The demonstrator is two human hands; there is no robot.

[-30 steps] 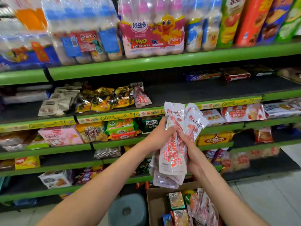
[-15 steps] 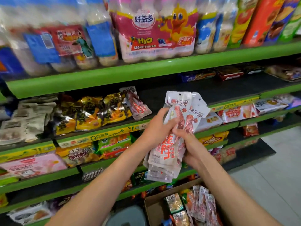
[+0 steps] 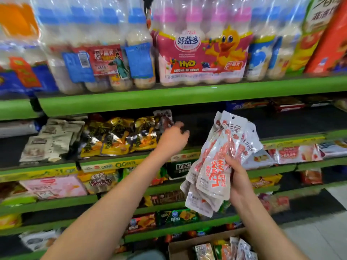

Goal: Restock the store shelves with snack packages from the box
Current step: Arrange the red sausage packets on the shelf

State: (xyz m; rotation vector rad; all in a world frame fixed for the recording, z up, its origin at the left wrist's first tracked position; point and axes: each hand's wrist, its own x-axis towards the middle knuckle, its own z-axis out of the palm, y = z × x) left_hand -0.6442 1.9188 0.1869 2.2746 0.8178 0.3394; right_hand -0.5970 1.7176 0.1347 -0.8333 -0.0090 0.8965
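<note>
My right hand [image 3: 237, 177] grips a fanned bundle of several white snack packets [image 3: 217, 162] with red print, held upright in front of the shelves. My left hand [image 3: 173, 140] reaches over the second green shelf [image 3: 131, 162], fingers loosely curled and holding nothing, just right of a lone dark-red packet [image 3: 164, 119] standing at the end of a row of yellow snack bags [image 3: 120, 137]. A cardboard box [image 3: 180, 248] with more packets sits at the bottom right, partly cut off.
Shrink-wrapped drink bottle packs [image 3: 199, 53] fill the top shelf. Grey-white snack bags [image 3: 50, 139] lie left of the yellow ones. Dark bare shelf surface [image 3: 281, 124] stretches right of my left hand. Lower shelves hold mixed snack packs, and a tiled floor [image 3: 319, 231] shows at the right.
My left hand let go of the bundle and moved up and left toward the second shelf. My right hand now holds the packets alone. The view moved closer to the shelves.
</note>
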